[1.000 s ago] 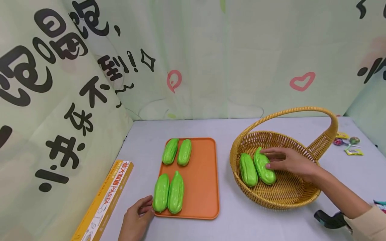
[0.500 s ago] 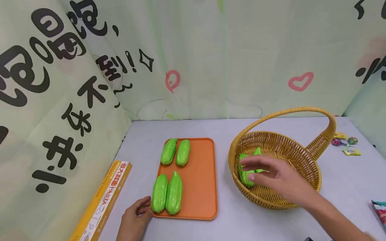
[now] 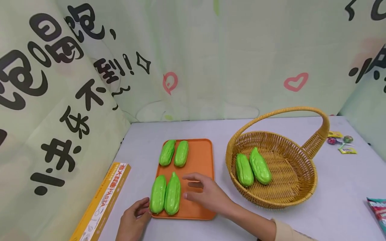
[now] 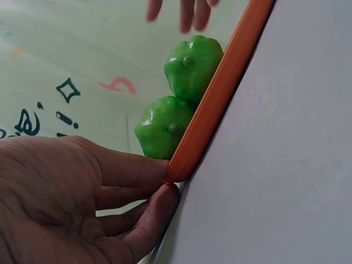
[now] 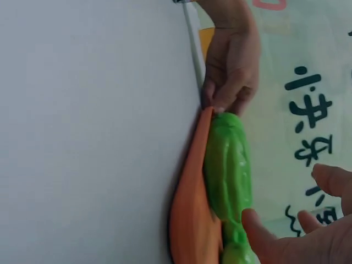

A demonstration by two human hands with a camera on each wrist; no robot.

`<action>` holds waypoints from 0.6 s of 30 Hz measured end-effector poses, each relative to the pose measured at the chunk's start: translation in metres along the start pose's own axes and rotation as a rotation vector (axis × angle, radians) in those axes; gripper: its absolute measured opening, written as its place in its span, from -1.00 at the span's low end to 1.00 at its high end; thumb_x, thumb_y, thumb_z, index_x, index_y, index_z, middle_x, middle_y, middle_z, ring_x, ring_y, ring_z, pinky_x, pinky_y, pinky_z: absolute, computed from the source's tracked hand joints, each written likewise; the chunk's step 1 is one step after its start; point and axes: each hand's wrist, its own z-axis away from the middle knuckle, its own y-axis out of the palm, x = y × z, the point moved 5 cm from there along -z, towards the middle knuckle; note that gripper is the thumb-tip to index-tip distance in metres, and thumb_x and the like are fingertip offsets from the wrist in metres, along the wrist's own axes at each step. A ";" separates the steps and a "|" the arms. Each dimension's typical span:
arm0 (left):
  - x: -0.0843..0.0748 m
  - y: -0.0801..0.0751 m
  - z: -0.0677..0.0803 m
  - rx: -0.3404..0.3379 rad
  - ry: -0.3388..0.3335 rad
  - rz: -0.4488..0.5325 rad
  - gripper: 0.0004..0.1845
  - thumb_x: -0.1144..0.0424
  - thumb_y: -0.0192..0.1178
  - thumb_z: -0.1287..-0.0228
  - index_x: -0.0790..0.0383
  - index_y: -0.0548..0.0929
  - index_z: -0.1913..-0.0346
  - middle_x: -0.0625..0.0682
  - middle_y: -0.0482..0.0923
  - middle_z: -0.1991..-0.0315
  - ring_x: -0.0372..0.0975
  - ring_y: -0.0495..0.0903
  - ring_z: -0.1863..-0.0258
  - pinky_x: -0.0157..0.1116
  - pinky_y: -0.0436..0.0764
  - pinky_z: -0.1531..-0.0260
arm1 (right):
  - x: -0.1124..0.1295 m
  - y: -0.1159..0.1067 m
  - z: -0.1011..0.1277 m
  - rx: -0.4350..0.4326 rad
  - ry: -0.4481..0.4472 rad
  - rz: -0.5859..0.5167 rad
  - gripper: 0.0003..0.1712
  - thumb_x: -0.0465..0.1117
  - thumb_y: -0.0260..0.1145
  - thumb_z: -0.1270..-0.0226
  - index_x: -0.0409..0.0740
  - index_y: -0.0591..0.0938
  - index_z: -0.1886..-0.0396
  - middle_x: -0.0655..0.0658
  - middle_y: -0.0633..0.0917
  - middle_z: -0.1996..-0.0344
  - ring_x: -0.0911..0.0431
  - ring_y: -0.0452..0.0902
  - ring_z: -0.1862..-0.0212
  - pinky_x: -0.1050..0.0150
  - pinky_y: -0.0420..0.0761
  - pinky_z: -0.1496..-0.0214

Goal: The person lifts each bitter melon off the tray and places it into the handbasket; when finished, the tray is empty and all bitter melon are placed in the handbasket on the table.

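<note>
On an orange tray (image 3: 197,207) lie two pairs of glossy green, ribbed toy vegetables shaped like bitter melons, a far pair and a near pair. My left hand (image 3: 134,219) pinches the tray's near left corner; the left wrist view shows the thumb and fingers (image 4: 159,209) meeting at that corner. Over the tray, my right hand (image 3: 208,195) has its fingers spread and holds nothing, just right of the nearer right bitter melon (image 3: 173,194). Its left neighbour (image 3: 158,194) lies alongside. Two more bitter melons, one of them with a pointed tip (image 3: 260,165), lie in a wicker basket (image 3: 289,187).
Left of the tray lies a yellow pasta box (image 3: 101,201). The basket's arched handle (image 3: 280,112) rises on the right. Wrapped candies and lollipops (image 3: 333,140) lie behind it at the far right, and a colourful packet (image 3: 377,211) sits at the right edge.
My right hand has let go of a bitter melon in the basket and swung left over the tray, fingers apart. The left hand stays at the tray corner.
</note>
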 end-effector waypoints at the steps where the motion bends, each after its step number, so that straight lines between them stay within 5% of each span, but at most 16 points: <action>1: 0.001 0.000 0.000 -0.002 -0.002 0.001 -0.51 0.42 0.29 -0.18 0.41 0.56 -0.21 0.07 0.65 0.05 -0.15 0.62 0.11 -0.26 0.59 0.14 | -0.003 0.004 -0.005 -0.015 0.004 0.020 -0.43 -0.10 0.44 -0.26 0.05 0.54 -0.28 -0.10 0.48 -0.29 -0.18 0.39 -0.29 -0.08 0.49 -0.17; 10: 0.004 0.000 -0.001 0.009 -0.016 0.002 -0.52 0.42 0.27 -0.19 0.39 0.56 -0.21 0.05 0.65 0.05 -0.16 0.61 0.10 -0.24 0.58 0.11 | -0.021 0.031 -0.031 -0.099 -0.020 0.169 -0.30 -0.01 0.50 -0.17 -0.01 0.52 -0.32 -0.06 0.49 -0.28 -0.06 0.44 -0.26 -0.04 0.43 -0.23; 18: 0.003 0.000 -0.001 0.008 -0.021 -0.007 -0.51 0.41 0.27 -0.19 0.38 0.56 -0.22 0.05 0.65 0.05 -0.16 0.62 0.10 -0.18 0.58 0.07 | -0.019 0.036 -0.039 -0.081 0.000 0.218 -0.37 -0.10 0.52 -0.13 -0.05 0.59 -0.23 0.03 0.57 -0.20 0.06 0.46 -0.19 0.00 0.43 -0.21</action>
